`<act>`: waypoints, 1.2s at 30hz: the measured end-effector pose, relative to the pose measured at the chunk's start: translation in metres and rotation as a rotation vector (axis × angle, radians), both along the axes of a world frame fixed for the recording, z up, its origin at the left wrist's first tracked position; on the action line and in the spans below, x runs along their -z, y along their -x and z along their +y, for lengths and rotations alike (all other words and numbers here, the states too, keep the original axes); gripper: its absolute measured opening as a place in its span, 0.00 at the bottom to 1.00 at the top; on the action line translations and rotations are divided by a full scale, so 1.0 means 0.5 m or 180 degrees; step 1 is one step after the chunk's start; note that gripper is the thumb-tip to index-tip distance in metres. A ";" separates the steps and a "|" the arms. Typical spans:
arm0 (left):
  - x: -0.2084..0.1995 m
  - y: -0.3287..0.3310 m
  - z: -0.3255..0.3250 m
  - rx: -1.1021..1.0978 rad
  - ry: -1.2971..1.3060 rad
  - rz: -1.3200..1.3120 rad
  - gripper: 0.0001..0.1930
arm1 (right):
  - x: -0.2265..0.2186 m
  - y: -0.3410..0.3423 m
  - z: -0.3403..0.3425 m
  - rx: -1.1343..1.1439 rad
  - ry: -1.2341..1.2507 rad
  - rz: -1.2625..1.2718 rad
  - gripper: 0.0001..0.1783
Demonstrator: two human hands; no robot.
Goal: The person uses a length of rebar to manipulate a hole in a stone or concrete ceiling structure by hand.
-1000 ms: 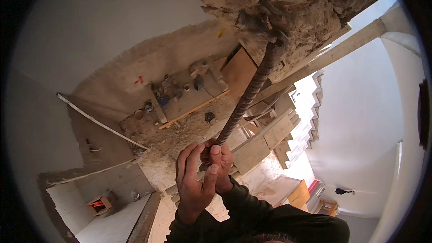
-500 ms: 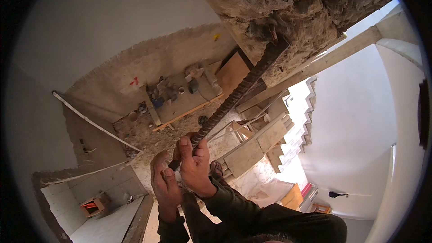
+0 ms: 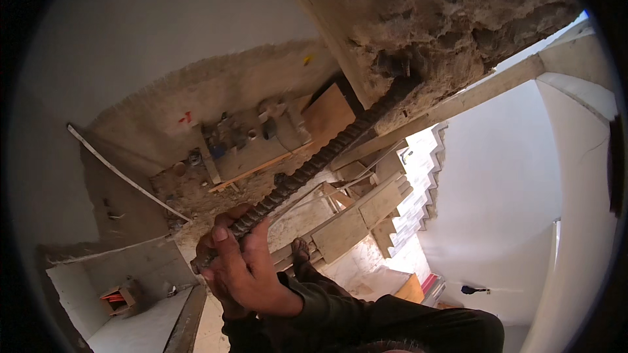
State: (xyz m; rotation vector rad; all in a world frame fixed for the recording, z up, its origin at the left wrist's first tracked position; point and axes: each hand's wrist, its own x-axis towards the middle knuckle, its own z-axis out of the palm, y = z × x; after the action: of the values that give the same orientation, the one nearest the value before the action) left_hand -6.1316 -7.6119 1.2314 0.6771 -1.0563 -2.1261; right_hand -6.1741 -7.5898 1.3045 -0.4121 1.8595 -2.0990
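A long ribbed steel bar, like rebar, runs slantwise from my hands up to the rough underside of a broken concrete mass. Its far end meets a dark hollow there. My right hand is closed round the lower part of the bar, thumb lying along it. Behind it, my left hand is mostly covered; its fingers appear wrapped round the bar's lower end, which pokes out beside them. A dark lump shows on the bar partway up.
Wooden planks lie below beside a white stepped edge. At the far wall, a board platform carries tools and containers amid rubble. A cardboard box sits in a recess at lower left. A beam crosses at right.
Both hands have moved left and slightly down with the bar's lower end. My left hand, spread near the bar end before, is now behind my right hand. The view has shifted slightly.
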 end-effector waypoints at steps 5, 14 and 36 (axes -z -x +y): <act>-0.041 0.048 0.010 -0.0765 -0.0344 0.1161 0.29 | -0.015 0.015 0.005 -0.0256 0.0127 0.0082 0.13; -0.010 0.025 -0.004 -0.0871 -0.0476 0.1502 0.25 | -0.062 0.154 0.129 0.0184 -0.1485 0.3232 0.18; -0.112 0.044 -0.040 -0.1417 -0.1367 0.2896 0.27 | -0.221 0.330 0.113 -0.1239 -0.2173 0.6374 0.11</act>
State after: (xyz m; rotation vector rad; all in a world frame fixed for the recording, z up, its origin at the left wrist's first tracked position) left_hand -6.1534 -7.6317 1.2872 0.0517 0.0445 -1.9149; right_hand -6.3392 -7.5334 1.4150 -2.8674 2.4216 -0.0976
